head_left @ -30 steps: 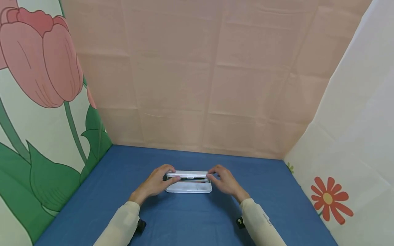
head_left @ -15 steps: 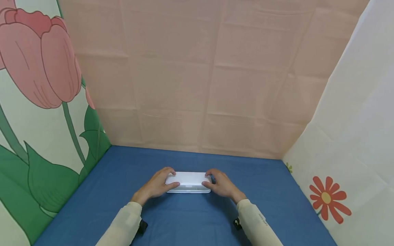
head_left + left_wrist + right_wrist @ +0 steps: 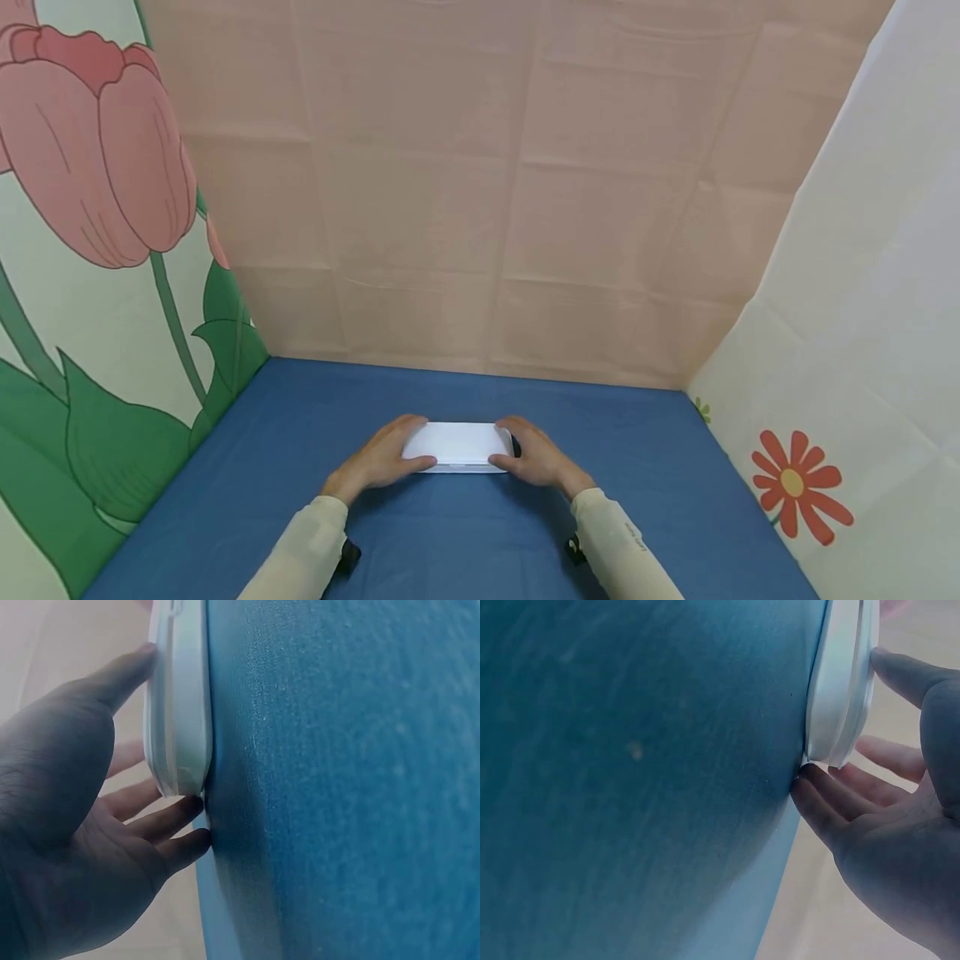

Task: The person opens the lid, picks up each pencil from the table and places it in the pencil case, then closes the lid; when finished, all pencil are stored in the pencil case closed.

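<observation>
A white pencil case [image 3: 461, 443] lies flat on the blue cloth with its lid down. My left hand [image 3: 386, 452] holds its left end, the thumb on the front of the lid and the index finger at the back corner. At the opposite end my right hand [image 3: 536, 454] holds it in the same way. The left wrist view shows the case [image 3: 180, 705] between thumb and fingers, with the lower fingertips by the cloth. In the right wrist view the thumb touches the lid edge of the case [image 3: 840, 690]. What lies inside is hidden.
Blue cloth [image 3: 450, 542] covers the table. A beige sheet [image 3: 480, 208] hangs behind it. A tulip-print panel [image 3: 112, 333] stands on the left and a white flower-print sheet [image 3: 847, 333] on the right.
The lid has swung down toward the person. Pencils or pens seen inside one second ago are now covered. Both hands have followed the lid down and stay at the case's ends.
</observation>
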The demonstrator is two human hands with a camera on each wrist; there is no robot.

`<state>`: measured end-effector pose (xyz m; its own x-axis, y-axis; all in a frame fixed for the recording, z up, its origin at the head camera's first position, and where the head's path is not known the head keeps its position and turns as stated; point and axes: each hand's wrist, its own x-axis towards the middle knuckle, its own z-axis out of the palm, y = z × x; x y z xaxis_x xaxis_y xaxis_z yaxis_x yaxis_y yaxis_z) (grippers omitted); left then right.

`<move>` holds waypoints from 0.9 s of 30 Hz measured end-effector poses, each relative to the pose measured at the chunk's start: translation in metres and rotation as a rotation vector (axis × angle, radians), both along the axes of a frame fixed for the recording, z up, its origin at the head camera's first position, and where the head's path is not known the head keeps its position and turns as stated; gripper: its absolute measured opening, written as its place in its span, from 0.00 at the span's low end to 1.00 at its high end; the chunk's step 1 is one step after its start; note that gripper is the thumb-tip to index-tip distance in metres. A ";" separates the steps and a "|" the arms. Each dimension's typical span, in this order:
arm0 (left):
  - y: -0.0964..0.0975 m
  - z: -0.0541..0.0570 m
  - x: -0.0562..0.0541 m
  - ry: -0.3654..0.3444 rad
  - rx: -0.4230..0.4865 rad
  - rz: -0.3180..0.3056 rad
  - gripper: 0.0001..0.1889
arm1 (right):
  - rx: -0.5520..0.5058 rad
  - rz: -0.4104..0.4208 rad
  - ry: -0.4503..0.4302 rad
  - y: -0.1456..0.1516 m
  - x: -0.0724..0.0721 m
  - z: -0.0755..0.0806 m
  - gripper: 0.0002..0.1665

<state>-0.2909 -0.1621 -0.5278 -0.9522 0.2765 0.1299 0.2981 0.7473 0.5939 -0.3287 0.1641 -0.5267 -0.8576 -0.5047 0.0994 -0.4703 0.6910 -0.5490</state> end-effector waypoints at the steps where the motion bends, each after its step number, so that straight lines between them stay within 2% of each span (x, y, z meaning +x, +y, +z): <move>1: 0.000 0.000 0.000 -0.003 -0.006 0.003 0.44 | 0.004 -0.002 -0.003 0.000 0.000 0.000 0.43; 9: 0.001 -0.001 -0.001 -0.033 -0.032 0.039 0.48 | 0.013 -0.014 -0.016 -0.001 0.000 -0.001 0.45; 27: 0.005 0.006 0.001 -0.065 -0.020 0.094 0.47 | 0.011 -0.051 -0.015 -0.003 0.001 0.000 0.46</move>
